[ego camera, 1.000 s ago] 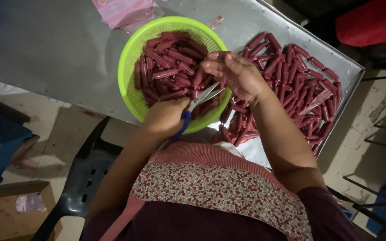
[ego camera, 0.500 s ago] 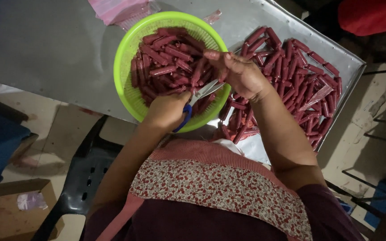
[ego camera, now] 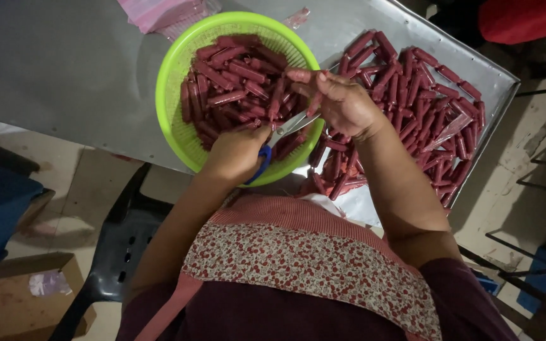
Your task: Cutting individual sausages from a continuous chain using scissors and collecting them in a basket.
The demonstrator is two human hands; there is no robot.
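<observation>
L hand (ego camera: 236, 153) holds scissors (ego camera: 284, 134) w/ blue grips. R hand (ego camera: 342, 102) pinches a sausage (ego camera: 314, 104) over green basket (ego camera: 178, 76).

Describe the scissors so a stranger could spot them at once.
Start at the round green basket of red sausages on the metal table. At its near rim, the left hand grips the scissors: blue handle, silver blades, the only tool among red sausages.

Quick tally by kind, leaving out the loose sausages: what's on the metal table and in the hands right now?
Round lime-green plastic basket: 1
Blue-handled steel scissors, in left hand: 1
Pile of pink plastic bags: 1
Red sausage link in right hand: 1
Total: 4
</observation>
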